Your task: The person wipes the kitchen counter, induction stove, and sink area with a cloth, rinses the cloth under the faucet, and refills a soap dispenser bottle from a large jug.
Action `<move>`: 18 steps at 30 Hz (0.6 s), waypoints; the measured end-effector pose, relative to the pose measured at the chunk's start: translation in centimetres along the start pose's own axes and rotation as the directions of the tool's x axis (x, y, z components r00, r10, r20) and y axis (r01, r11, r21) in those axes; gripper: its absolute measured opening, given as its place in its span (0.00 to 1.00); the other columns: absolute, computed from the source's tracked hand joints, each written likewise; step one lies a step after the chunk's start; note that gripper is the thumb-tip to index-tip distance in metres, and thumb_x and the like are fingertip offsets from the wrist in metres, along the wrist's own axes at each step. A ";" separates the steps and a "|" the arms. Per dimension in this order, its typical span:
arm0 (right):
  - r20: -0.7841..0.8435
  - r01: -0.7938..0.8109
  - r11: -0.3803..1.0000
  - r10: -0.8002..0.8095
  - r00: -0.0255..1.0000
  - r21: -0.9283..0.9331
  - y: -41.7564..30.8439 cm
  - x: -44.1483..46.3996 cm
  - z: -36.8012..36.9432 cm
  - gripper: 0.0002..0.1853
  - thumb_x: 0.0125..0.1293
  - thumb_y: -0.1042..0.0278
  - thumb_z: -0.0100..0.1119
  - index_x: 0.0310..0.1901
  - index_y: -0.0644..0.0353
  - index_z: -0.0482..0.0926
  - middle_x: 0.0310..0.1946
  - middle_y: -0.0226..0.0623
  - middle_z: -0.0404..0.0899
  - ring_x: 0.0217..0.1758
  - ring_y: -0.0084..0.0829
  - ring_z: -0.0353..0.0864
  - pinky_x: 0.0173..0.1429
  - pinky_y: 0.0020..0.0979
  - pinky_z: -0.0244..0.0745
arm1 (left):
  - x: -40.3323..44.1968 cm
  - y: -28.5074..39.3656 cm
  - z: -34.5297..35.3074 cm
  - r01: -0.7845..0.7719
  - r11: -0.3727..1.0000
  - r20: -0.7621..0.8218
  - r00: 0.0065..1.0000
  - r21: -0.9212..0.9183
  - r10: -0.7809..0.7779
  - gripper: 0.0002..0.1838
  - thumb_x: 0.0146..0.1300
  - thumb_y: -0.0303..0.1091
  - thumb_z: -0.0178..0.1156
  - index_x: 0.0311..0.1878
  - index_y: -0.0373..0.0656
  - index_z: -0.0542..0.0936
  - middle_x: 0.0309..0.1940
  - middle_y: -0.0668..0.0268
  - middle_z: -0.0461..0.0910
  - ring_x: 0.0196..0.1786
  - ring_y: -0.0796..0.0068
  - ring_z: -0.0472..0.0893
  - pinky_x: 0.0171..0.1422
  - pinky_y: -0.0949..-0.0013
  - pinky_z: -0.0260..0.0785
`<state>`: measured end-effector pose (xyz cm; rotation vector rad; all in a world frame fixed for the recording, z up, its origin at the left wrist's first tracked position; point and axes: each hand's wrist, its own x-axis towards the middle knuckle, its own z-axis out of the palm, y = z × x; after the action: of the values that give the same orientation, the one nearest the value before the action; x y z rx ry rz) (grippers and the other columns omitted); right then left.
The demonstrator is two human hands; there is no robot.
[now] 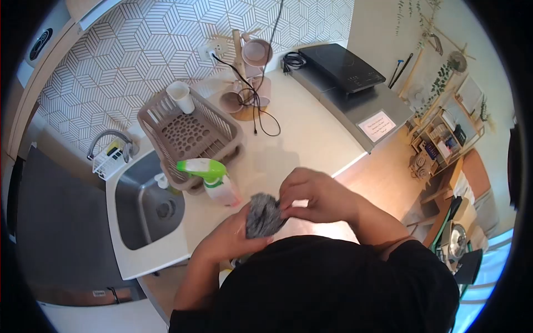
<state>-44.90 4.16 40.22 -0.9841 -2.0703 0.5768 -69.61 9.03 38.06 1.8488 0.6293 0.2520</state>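
A bundled grey cloth (pixel 264 215) with a mottled weave is in front of my body, near the counter's front edge. My left hand (pixel 232 234) is closed around it from the left, thumb along the lower side. From the right, my right hand (pixel 311 195) pinches the cloth's edge between thumb and fingers; the fingertips are partly hidden. Just beyond my left hand stands a spray bottle (pixel 221 186) with a green and white trigger head and a pinkish lower part.
Left of the bottle is a steel sink (pixel 130 222) with a faucet (pixel 111 135). A grey-brown dish rack (pixel 158 130) holds a white cup (pixel 180 97). Behind are a mug stand (pixel 239 53) with pink mugs, a loose black cable (pixel 261 114) and an induction cooktop (pixel 344 64).
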 end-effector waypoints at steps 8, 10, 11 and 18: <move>-0.222 -0.248 0.969 0.240 0.945 -0.008 6.9 -5.7 -7.3 0.07 0.48 0.79 0.73 0.26 0.59 0.82 0.36 0.33 0.79 0.42 0.28 0.76 0.47 0.31 0.71 | 6.0 -1.6 4.0 0.250 0.958 0.116 0.957 0.142 -0.267 0.38 0.59 0.48 0.67 0.67 0.37 0.66 0.48 0.58 0.78 0.44 0.66 0.80 0.52 0.66 0.72; -0.230 -0.238 0.945 0.288 0.929 0.223 7.4 -6.9 -8.9 0.06 0.49 0.78 0.73 0.25 0.59 0.82 0.35 0.32 0.80 0.42 0.26 0.76 0.48 0.29 0.70 | 6.1 -0.4 3.7 0.057 0.940 0.255 0.955 0.336 -0.149 0.35 0.62 0.50 0.65 0.67 0.43 0.69 0.47 0.62 0.76 0.44 0.67 0.79 0.49 0.66 0.73; -0.219 -0.218 0.868 0.342 0.914 0.447 7.7 -7.5 -9.5 0.06 0.51 0.77 0.72 0.24 0.59 0.82 0.35 0.30 0.80 0.41 0.25 0.77 0.49 0.28 0.69 | 6.1 0.4 3.3 0.057 0.939 0.258 0.954 0.339 -0.151 0.35 0.62 0.50 0.65 0.67 0.43 0.69 0.47 0.62 0.76 0.44 0.67 0.79 0.49 0.66 0.73; -0.517 -0.400 0.859 0.512 0.686 0.320 11.1 -7.4 -12.3 0.05 0.65 0.70 0.64 0.37 0.59 0.77 0.31 0.25 0.77 0.37 0.17 0.71 0.44 0.23 0.69 | 4.6 7.6 -1.9 -0.087 0.929 0.264 0.964 0.360 -0.013 0.30 0.63 0.49 0.65 0.64 0.44 0.71 0.44 0.61 0.77 0.44 0.65 0.78 0.50 0.66 0.72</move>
<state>-27.07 5.88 37.19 -1.3808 -1.1881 0.6003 -64.37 11.20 45.18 2.2112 0.4779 -0.0978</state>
